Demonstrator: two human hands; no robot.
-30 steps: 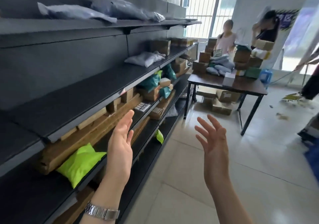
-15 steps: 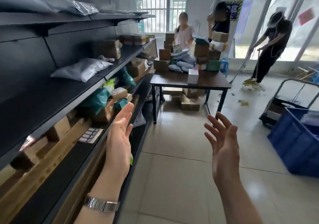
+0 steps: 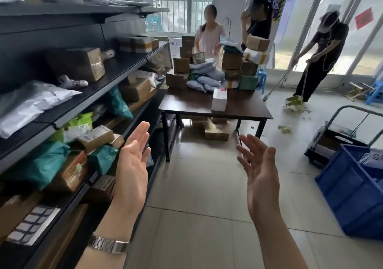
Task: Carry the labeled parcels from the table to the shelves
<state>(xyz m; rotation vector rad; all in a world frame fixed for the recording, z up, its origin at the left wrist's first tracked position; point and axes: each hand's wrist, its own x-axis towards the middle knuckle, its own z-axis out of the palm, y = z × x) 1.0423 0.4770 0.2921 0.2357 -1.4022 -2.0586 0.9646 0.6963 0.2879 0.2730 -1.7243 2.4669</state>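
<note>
Head view: the table [image 3: 244,108] now looms nearer and more centred than a second ago, with the shelves [image 3: 87,94] sliding past on its left, so the walk back for another load seems underway. The left hand [image 3: 132,165] and right hand [image 3: 260,171] are empty, fingers spread, palms facing each other. The labeled parcels [image 3: 209,74] sit heaped on the table's far half, well ahead.

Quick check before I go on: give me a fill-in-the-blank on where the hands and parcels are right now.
1. Both the left hand and the right hand are open and hold ____.
2. The white box stands on the ____ ahead.
3. The wristwatch is on the ____ wrist.
4. The crate on the floor to the right is ____ in colour.

Missing words: nothing; table; left; blue
</note>
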